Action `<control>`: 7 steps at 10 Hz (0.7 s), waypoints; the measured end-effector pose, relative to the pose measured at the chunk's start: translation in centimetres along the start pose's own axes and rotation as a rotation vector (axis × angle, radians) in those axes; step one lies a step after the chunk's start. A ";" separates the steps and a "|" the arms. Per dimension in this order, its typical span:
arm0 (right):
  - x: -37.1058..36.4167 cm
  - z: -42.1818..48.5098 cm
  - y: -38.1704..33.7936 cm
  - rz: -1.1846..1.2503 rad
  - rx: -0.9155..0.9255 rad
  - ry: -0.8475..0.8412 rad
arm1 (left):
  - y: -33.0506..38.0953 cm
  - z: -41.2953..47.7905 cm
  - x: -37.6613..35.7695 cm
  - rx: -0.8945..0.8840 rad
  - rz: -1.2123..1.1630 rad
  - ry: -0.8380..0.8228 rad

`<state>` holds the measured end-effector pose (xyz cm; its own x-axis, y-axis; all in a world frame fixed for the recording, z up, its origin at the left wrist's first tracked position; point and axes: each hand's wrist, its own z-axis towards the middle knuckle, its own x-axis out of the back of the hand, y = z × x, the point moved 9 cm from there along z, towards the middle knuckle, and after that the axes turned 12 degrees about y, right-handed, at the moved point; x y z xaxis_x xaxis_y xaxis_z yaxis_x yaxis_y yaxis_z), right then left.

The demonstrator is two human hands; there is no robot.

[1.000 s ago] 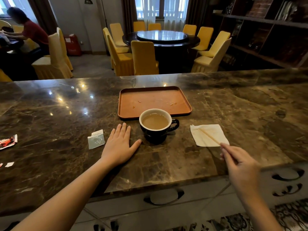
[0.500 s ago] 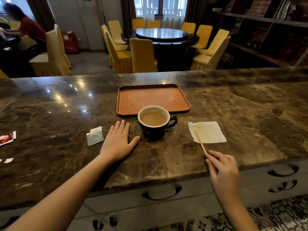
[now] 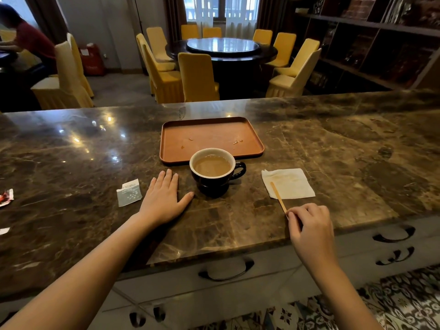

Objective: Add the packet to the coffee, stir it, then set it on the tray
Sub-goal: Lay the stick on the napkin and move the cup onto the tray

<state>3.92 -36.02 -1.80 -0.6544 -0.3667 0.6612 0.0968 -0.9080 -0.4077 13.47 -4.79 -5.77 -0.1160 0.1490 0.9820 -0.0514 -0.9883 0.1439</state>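
A black cup [image 3: 215, 186] of milky coffee stands on the marble counter, just in front of the orange tray [image 3: 209, 133], which holds only a few drops. My left hand [image 3: 164, 198] lies flat and open on the counter, its thumb close to the cup's left side. A torn, flattened grey-blue packet [image 3: 129, 192] lies left of that hand. My right hand [image 3: 309, 225] pinches the near end of a wooden stir stick [image 3: 277, 196]. The stick's far tip rests on a stained white napkin [image 3: 294, 184] to the right of the cup.
A red wrapper [image 3: 6, 197] and a white paper scrap [image 3: 4, 231] lie at the counter's left edge. Drawers with dark handles [image 3: 226, 270] sit below the counter's near edge. Beyond the counter are yellow chairs, a round table and a seated person far left.
My right hand has shifted left and lowered the stir stick, so its tip now lies on the napkin's left part. My left hand and the cup have stayed put.
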 end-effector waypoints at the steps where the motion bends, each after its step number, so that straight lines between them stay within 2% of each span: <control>1: -0.4 1.4 -0.6 -0.003 -0.005 -0.038 | 0.3 0.2 0.0 0.013 0.023 -0.013; 3: -1.3 6.0 -5.2 0.318 0.018 -0.088 | 0.5 -0.3 0.1 0.022 0.005 0.059; 5: -8.6 8.3 -8.5 0.266 0.093 -0.525 | 0.5 -0.3 0.1 0.013 0.002 0.047; 6: -10.6 9.0 -9.0 0.281 0.091 -0.659 | 0.4 -0.3 0.1 0.012 -0.001 0.041; 7: -11.8 9.3 -8.1 0.408 -0.089 -0.795 | 0.3 -0.4 0.1 0.014 -0.001 0.042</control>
<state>17.88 -26.25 -0.43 0.1338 -0.7194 0.6816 0.1276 -0.6696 -0.7317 13.09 -5.07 -5.66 -0.1573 0.1513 0.9759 -0.0374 -0.9884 0.1472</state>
